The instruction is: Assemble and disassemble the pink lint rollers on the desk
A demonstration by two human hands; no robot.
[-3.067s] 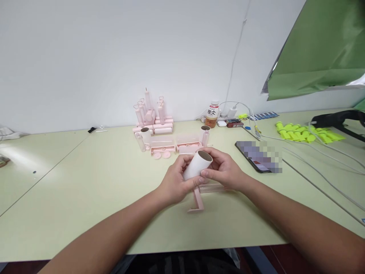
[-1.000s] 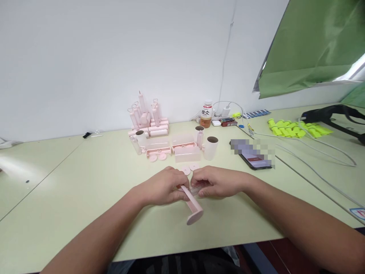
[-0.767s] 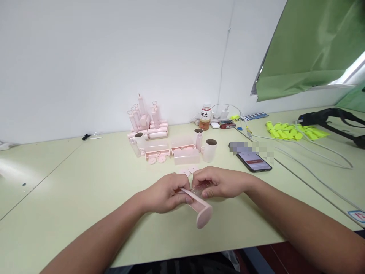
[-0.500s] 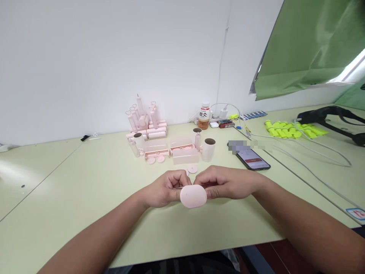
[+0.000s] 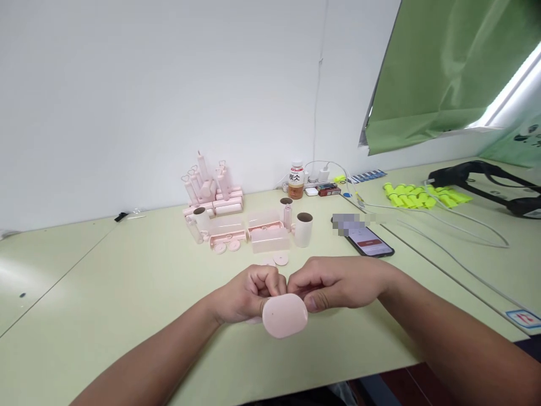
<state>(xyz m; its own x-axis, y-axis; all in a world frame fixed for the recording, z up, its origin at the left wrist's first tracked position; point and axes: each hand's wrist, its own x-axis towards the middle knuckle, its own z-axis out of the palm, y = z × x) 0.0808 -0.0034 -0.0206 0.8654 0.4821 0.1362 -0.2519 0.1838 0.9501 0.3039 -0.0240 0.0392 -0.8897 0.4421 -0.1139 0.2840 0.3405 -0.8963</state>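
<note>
Hands meet knuckle to knuckle just above the pale green bench [image 5: 127, 293]: left hand [image 5: 245, 293] and right hand [image 5: 333, 282] each curl a closed grip on the pink plastic handle piece [image 5: 284, 314], its rounded end facing the camera. White cardboard tube [image 5: 303, 229] stands beyond; black smartphone [image 5: 369, 243] lies right.

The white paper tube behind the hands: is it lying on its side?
No, the white paper tube stands upright on the table, its open end facing up, beside the clear pink box.

bottle [image 5: 296, 180] label reads "炭仌"
</note>
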